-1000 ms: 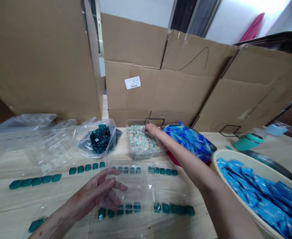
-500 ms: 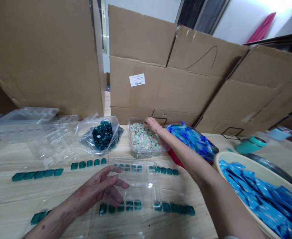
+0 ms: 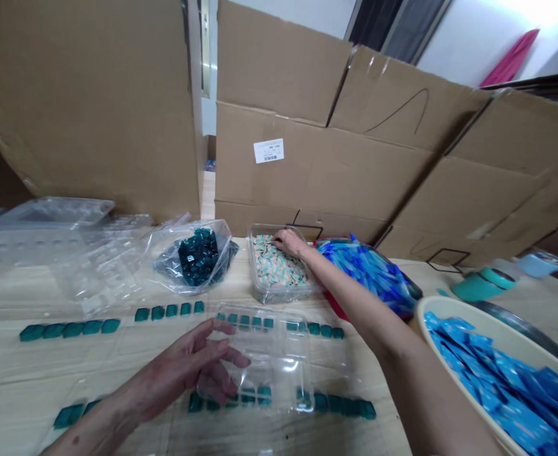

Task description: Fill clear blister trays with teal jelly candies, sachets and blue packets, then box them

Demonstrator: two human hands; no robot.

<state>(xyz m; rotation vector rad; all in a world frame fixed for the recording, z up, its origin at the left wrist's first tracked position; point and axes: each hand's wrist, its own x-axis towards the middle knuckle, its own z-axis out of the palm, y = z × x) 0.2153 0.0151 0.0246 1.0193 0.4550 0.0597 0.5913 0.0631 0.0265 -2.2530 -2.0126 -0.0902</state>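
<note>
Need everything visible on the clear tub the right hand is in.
The clear tub looks like thin plastic: rectangular, rounded corners, see-through walls, open top. It holds many small flat pieces in pale green and peach with darker edges. It sits upright on the table, before the cardboard, between a clear bag and a red tray. The right hand reaches in at its far side; whether fingers grip a piece is unclear.

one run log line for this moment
left hand: at clear tray, left side; right hand: in tub of small pieces; nearby: teal pieces in rows, blue packets in basin
</note>
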